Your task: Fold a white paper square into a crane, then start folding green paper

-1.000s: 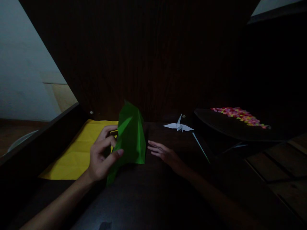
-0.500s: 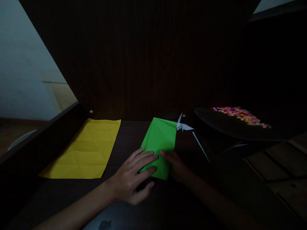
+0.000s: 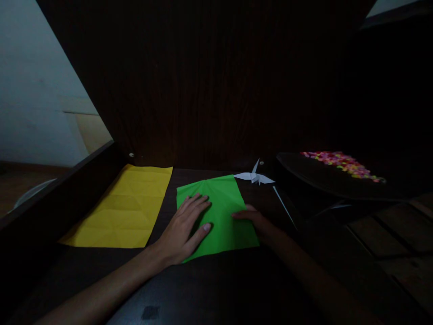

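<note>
A creased green paper sheet (image 3: 223, 212) lies flat on the dark table (image 3: 216, 284) in front of me. My left hand (image 3: 184, 228) rests palm down on the sheet's left half, fingers spread. My right hand (image 3: 257, 221) touches the sheet's right edge with its fingertips. Neither hand grips anything.
A creased yellow paper sheet (image 3: 128, 207) lies to the left of the green one. A small white paper crane (image 3: 254, 177) sits behind the green sheet, with a thin pale stick (image 3: 284, 206) beside it. At the right a dark tray (image 3: 324, 180) carries several small colourful pieces (image 3: 341, 163).
The green paper was held up folded in my left hand, then laid on the table and spread out flat. Both hands have come down onto it.
</note>
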A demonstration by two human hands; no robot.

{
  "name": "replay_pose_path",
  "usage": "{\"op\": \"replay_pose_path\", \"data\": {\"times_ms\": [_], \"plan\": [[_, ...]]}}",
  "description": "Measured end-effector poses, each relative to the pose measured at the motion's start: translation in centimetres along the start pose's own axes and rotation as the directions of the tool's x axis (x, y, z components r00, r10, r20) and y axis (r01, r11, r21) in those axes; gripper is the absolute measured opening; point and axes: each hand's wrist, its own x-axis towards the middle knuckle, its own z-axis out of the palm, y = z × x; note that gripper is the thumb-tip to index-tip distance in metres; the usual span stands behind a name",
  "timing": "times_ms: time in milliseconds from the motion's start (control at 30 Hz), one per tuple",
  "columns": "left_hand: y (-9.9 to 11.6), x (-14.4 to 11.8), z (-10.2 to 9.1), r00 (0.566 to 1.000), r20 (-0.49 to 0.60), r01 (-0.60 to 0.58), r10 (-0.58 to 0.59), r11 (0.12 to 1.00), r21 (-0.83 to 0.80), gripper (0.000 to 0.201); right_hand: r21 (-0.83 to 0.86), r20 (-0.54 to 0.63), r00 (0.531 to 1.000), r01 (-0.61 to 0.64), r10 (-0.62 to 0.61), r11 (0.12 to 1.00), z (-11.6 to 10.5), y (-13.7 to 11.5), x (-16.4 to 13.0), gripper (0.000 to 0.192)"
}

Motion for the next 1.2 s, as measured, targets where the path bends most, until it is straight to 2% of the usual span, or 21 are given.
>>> {"op": "replay_pose_path", "data": {"times_ms": [67,133,200,267,300,333,400,433,467,500,533,633,700,733,800,900,1200], "plan": [[-0.4,0.0,0.8,0.99,0.073,0.12,-0.124,0.991,0.05,0.056,-0.032,-0.031,0.996,-0.079,0.078,0.996,-0.1,-0.1,0.0,0.034],[-1.0,-0.2,1.5,0.975,0.143,0.149,-0.168,0.98,0.134,0.066,-0.14,-0.038,0.997,-0.076,0.071,0.987,-0.4,-0.4,0.1,0.029],[-1.6,-0.4,2.0,0.965,0.198,0.13,-0.174,0.968,0.216,0.068,-0.331,-0.047,0.997,0.048,-0.067,0.942,-0.7,-0.5,0.2,0.024],[-2.1,-0.6,2.2,0.957,0.246,0.09,-0.156,0.961,0.26,0.067,-0.526,-0.125,0.956,0.164,-0.266,0.834,-1.0,-0.5,0.4,0.024],[-2.2,-0.7,2.2,0.954,0.256,0.081,-0.155,0.958,0.276,0.067,-0.613,-0.191,0.909,0.184,-0.37,0.768,-1.1,-0.5,0.5,0.024],[-2.3,-0.7,2.2,0.953,0.264,0.072,-0.151,0.955,0.286,0.068,-0.692,-0.258,0.841,0.183,-0.476,0.698,-1.1,-0.4,0.6,0.026],[-2.4,-0.7,2.0,0.951,0.274,0.054,-0.14,0.953,0.297,0.068,-0.823,-0.288,0.678,0.184,-0.676,0.537,-1.1,-0.2,0.7,0.032],[-2.5,-0.7,1.9,0.952,0.279,0.042,-0.129,0.953,0.3,0.068,-0.875,-0.243,0.607,0.2,-0.757,0.441,-0.9,-0.1,0.8,0.033],[-2.5,-0.6,1.8,0.952,0.282,0.027,-0.117,0.953,0.302,0.068,-0.912,-0.168,0.558,0.225,-0.813,0.343,-0.6,0.0,0.7,0.031],[-2.4,-0.5,1.7,0.954,0.283,0.013,-0.103,0.952,0.305,0.067,-0.934,-0.067,0.53,0.266,-0.846,0.24,-0.2,0.2,0.7,0.029],[-2.4,-0.5,1.7,0.955,0.281,-0.001,-0.09,0.951,0.308,0.066,-0.938,0.01,0.537,0.297,-0.844,0.178,0.4,0.4,0.6,0.027],[-2.4,-0.2,1.8,0.962,0.264,-0.016,-0.068,0.953,0.303,0.061,-0.903,0.246,0.635,0.425,-0.732,0.065,2.2,1.3,0.5,0.037],[-2.3,-0.1,1.9,0.964,0.256,-0.014,-0.064,0.956,0.293,0.058,-0.863,0.387,0.679,0.506,-0.624,0.015,3.1,2.0,0.6,0.047],[-2.4,0.0,2.0,0.965,0.255,-0.015,-0.063,0.957,0.29,0.057,-0.853,0.421,0.695,0.521,-0.582,0.005,3.4,2.3,0.7,0.049],[-2.5,0.1,2.0,0.965,0.256,-0.018,-0.06,0.957,0.29,0.059,-0.845,0.454,0.715,0.535,-0.532,-0.002,3.6,2.8,1.0,0.051],[-2.9,0.3,2.1,0.96,0.272,-0.022,-0.065,0.952,0.306,0.072,-0.844,0.479,0.729,0.536,-0.49,-0.028,3.3,3.0,1.2,0.053],[-4.1,0.7,1.7,0.943,0.319,-0.027,-0.096,0.932,0.361,0.085,-0.911,0.373,0.789,0.412,-0.488,-0.028,2.1,3.2,1.5,0.069]]}}
